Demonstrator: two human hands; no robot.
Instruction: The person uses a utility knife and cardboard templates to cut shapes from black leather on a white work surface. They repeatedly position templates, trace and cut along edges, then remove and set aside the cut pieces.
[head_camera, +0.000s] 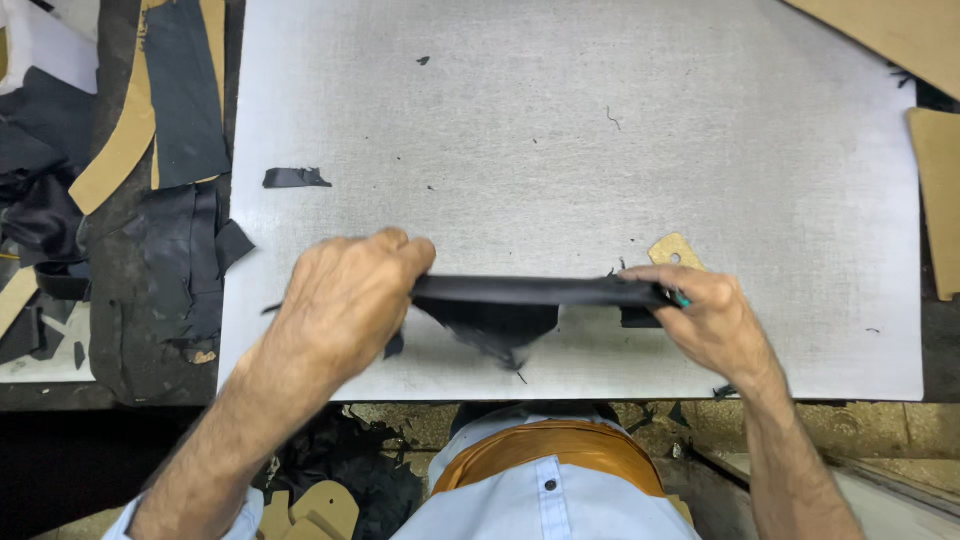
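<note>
Left hand (345, 300): closed on the left end of a black folded leather strip (530, 292).
Right hand (705, 315): pinching the right end, with a small teal tool.
Strip location: centre frame, above the grey cutting board (600, 120).
Risk: uneven pull could slip or crease the leather.

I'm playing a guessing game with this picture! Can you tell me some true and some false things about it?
1. Both hands hold the black leather piece. True: the left hand grips one end and the right hand the other.
2. The grey cutting board is round. False: it is rectangular.
3. A small tan cardboard template with a hole lies near the right hand. True.
4. The black leather scrap on the board is red. False: it is black.
5. Dark leather offcuts lie left of the board. True.
</note>
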